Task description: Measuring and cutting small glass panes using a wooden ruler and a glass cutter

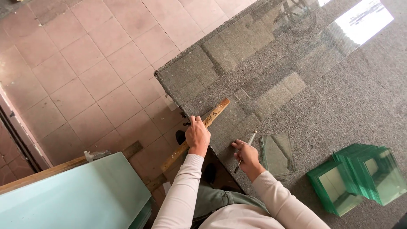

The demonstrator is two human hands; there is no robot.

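Observation:
My left hand [197,134] presses down on a long wooden straightedge [196,134] that lies slanted over the near corner of a large glass sheet [237,72]. The sheet rests on a grey carpeted table [356,101]. My right hand [246,155] grips a slim glass cutter [246,149], tip down near the sheet's near edge, just right of the straightedge. A small cut glass pane [277,153] lies flat beside my right hand.
Two stacks of small green-edged glass panes [360,176] sit on the table at the right. Large pale frosted sheets [76,197] lean at lower left beside a wooden plank [106,156]. Pink floor tiles [85,63] stretch left of the table.

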